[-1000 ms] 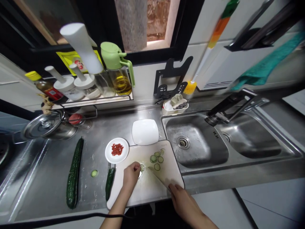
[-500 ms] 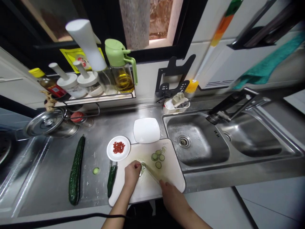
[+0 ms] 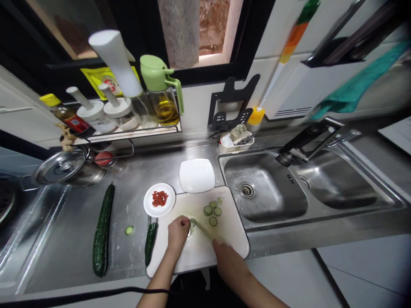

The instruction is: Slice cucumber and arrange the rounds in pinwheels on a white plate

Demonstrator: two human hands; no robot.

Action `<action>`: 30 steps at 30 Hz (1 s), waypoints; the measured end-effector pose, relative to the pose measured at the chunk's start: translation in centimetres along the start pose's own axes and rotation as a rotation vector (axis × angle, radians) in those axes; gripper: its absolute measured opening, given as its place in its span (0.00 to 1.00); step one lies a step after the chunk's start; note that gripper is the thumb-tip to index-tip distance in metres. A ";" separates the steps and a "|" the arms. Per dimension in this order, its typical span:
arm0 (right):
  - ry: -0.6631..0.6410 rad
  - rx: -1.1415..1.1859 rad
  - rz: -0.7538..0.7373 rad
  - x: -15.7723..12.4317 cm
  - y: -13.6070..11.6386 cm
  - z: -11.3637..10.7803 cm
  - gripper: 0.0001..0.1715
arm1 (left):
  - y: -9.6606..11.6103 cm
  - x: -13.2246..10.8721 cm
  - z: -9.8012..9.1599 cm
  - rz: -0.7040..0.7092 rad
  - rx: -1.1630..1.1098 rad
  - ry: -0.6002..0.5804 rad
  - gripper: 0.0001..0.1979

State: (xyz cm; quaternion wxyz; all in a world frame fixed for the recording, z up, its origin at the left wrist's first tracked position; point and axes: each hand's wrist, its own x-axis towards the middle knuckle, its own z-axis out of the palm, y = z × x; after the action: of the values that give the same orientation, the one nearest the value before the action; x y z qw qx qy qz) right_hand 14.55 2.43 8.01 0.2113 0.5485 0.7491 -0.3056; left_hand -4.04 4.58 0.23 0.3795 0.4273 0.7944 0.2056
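A white cutting board [image 3: 224, 239] lies on the steel counter beside the sink. My left hand [image 3: 177, 234] rests on it with fingers curled, pinching a small cucumber piece [image 3: 192, 221]. My right hand [image 3: 228, 262] grips the handle of a knife [image 3: 203, 229], whose blade points up and left and meets that piece. Several cut cucumber slices [image 3: 212, 210] lie on the board just beyond the blade.
A whole cucumber [image 3: 102, 229], a stray slice [image 3: 129, 230] and a cucumber end [image 3: 150, 243] lie left of the board. A small plate of red bits [image 3: 159, 199] and an empty white dish [image 3: 196, 175] sit behind it. The sink [image 3: 263, 192] is to the right.
My right hand and the knife have shifted left, bringing the blade up to the piece under my left fingers. My left hand has hardly moved.
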 end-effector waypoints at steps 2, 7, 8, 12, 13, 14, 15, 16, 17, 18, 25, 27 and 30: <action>-0.027 0.007 0.008 -0.4 0.3 -0.2 0.30 | 0.0 0.0 0.1 -0.006 -0.005 -0.003 0.08; -0.089 0.036 0.046 -2.0 2.3 -0.1 0.30 | 0.0 -0.1 0.1 -0.018 -0.039 0.002 0.08; -0.097 0.037 0.051 -2.3 2.7 0.0 0.30 | -0.1 -0.2 -0.1 -0.022 -0.039 0.013 0.08; -0.117 0.064 0.067 -2.8 3.8 0.3 0.33 | -1.0 -0.2 -1.5 -0.073 -0.009 0.101 0.10; -0.123 0.071 0.076 -2.7 3.9 0.3 0.34 | -1.2 -0.2 -2.0 -0.092 0.000 0.123 0.11; -0.127 0.079 0.083 -2.7 4.0 0.3 0.34 | -1.5 -0.2 -2.4 -0.105 0.011 0.141 0.11; -0.130 0.088 0.083 -2.7 4.0 0.2 0.34 | -1.8 -0.1 -2.7 -0.112 0.024 0.156 0.11; -0.132 0.098 0.080 -2.6 4.0 0.2 0.34 | -2.0 -0.1 -3.0 -0.112 0.038 0.166 0.10; -0.133 0.106 0.075 -2.5 4.0 0.2 0.34 | -2.2 -0.1 -3.2 -0.107 0.056 0.175 0.10; -0.134 0.111 0.073 -2.5 4.1 0.2 0.34 | -2.4 -0.1 -3.3 -0.100 0.075 0.185 0.10; -0.130 0.098 0.040 -2.2 4.7 0.8 0.33 | -1.6 -0.1 -1.8 0.116 0.135 0.293 0.14; -0.135 0.102 0.053 -2.2 4.7 0.8 0.32 | -0.4 0.1 -0.6 0.208 0.082 0.222 0.15; -0.123 0.104 0.056 -2.3 4.6 0.7 0.32 | 1.6 0.6 1.5 0.357 0.032 0.084 0.16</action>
State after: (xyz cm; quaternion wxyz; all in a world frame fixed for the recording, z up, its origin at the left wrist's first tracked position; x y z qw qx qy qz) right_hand 19.66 1.33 7.92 0.2363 0.5596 0.7023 -0.3712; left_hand -2.20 6.02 0.07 0.2969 0.5584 0.7242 0.2748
